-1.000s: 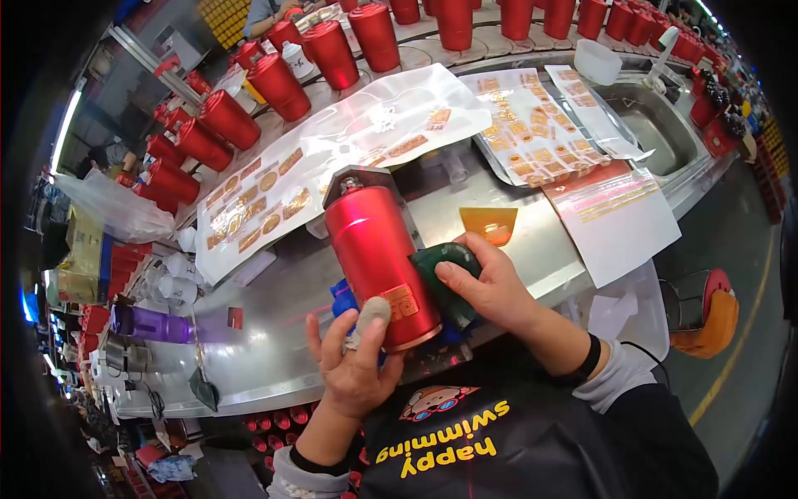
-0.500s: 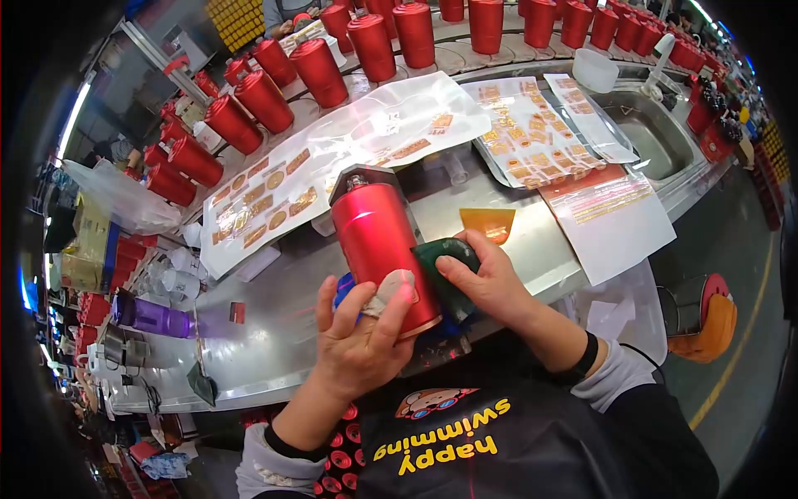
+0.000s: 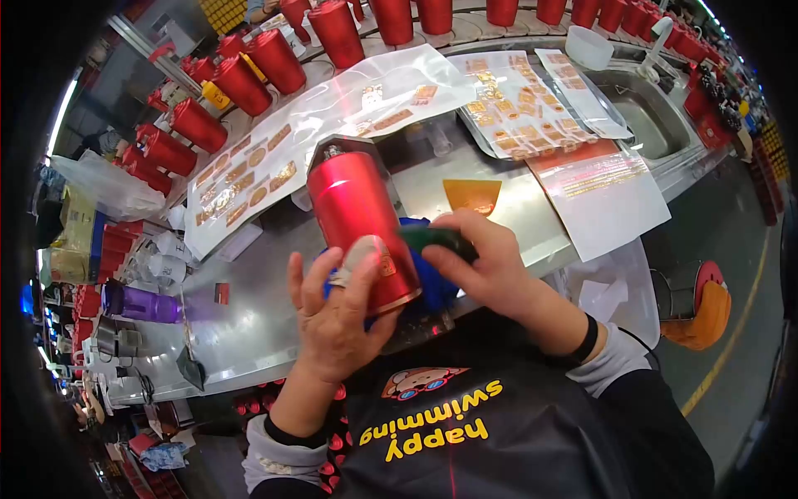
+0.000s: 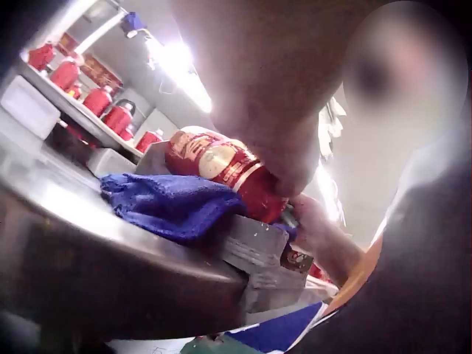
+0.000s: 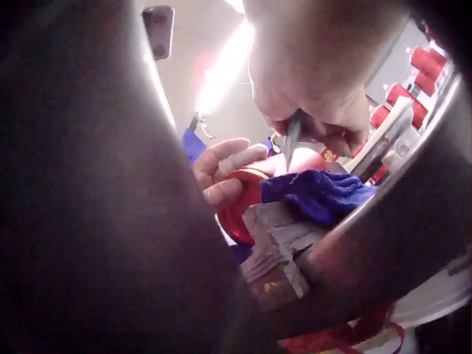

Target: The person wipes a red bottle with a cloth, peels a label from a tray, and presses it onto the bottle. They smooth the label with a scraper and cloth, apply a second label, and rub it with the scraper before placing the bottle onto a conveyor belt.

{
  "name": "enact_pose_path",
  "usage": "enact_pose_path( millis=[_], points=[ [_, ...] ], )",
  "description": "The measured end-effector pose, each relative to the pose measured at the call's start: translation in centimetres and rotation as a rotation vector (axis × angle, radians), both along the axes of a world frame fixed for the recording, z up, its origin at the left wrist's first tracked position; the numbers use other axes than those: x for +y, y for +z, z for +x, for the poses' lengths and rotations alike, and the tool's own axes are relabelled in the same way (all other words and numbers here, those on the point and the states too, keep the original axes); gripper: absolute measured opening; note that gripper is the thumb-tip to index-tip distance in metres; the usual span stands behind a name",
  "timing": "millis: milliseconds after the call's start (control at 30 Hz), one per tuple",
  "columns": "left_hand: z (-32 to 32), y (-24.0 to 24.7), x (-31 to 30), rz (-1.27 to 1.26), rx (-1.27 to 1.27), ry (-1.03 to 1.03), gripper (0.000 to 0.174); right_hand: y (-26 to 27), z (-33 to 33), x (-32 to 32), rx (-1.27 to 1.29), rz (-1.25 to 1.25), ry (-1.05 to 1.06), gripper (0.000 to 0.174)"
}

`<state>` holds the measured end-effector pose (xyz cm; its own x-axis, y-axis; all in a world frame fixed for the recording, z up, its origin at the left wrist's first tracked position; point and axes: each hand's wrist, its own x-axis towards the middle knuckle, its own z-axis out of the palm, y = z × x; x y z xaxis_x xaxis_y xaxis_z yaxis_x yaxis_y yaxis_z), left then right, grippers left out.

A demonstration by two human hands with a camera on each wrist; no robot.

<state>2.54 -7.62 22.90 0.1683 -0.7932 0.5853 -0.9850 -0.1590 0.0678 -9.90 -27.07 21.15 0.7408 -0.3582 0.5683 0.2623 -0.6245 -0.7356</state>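
Observation:
A red metal bottle (image 3: 353, 204) lies tilted across a grey support (image 4: 265, 258), its base toward me. My left hand (image 3: 332, 328) rests at the base end with fingers spread. One finger, wearing a pale finger cover (image 3: 359, 254), presses beside a gold decal (image 3: 387, 264). My right hand (image 3: 490, 266) pinches a dark green scraper (image 3: 436, 241) between thumb and fingers, its edge right at the bottle's right side. In the left wrist view, gold print (image 4: 217, 158) shows on the bottle's side. A blue cloth (image 3: 428, 279) is bunched under and beside the bottle.
An orange scraper (image 3: 472, 196) lies on the metal table (image 3: 241, 333). Decal sheets (image 3: 332, 100) spread behind the bottle, others (image 3: 519, 104) lie on a tray. Red bottles (image 3: 274, 62) line the conveyor. A sink (image 3: 657, 125) is at right, a purple bottle (image 3: 141, 306) at left.
The green scraper has turned edge-on, and the right hand has come round above it. The left hand's covered finger stays on the bottle beside the decal. The head view has shifted slightly.

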Motion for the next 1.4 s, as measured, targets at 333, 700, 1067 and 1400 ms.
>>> enact_pose_path(
  millis=[333, 700, 1067, 1400],
  points=[
    [-1.1, -1.7, 0.2, -0.026, 0.087, 0.165, 0.084, 2.0, -1.8, 1.9, -0.120, -0.596, 0.171, 0.019],
    [-0.4, -3.6, 0.1, -0.115, 0.133, 0.135, 0.075, 2.5, -1.3, 3.1, -0.066, -0.608, 0.185, 0.017],
    [-0.9, -3.1, -0.1, -0.110, 0.152, 0.118, 0.080, 1.4, -1.1, 2.7, -0.138, -0.527, 0.181, 0.020],
    [-0.8, -2.7, -0.3, -0.060, 0.100, 0.099, 0.069, 1.1, -1.0, 2.3, -0.138, -0.486, 0.224, 0.019]
  ],
)
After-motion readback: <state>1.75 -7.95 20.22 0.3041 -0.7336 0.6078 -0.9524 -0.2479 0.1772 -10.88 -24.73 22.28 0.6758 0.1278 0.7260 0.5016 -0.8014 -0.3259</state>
